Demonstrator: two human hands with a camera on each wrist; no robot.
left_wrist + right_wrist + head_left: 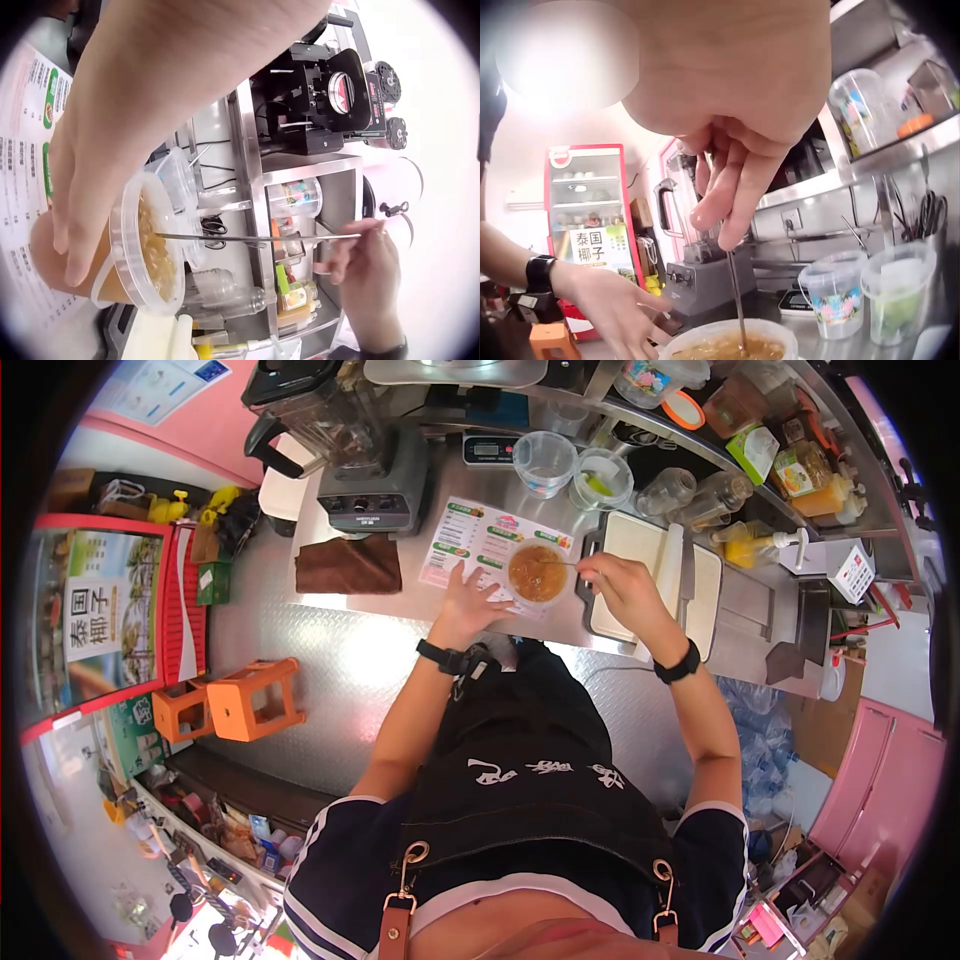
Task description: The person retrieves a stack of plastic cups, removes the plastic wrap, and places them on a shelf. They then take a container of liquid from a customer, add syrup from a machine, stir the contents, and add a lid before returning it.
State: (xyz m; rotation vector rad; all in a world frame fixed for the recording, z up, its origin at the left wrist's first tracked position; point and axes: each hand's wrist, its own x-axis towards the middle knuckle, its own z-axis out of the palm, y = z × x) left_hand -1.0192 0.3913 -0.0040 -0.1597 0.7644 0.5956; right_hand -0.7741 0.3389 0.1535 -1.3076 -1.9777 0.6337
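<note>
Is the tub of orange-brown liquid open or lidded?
Open: no lid covers the tub, its liquid shows, and the thin metal utensil in the right hand dips into it.

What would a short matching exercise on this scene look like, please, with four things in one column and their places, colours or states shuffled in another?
Things:
1. Cloth
2. Larger stool
3. Right hand
4. Tub

Places, colours or states:
A. Orange, standing on the floor
B. Pinching a long metal utensil
C. Brown, lying in front of the blender
D. Holding an orange-brown liquid with bits in it, on a printed sheet

Right pairs: 1-C, 2-A, 3-B, 4-D.
</note>
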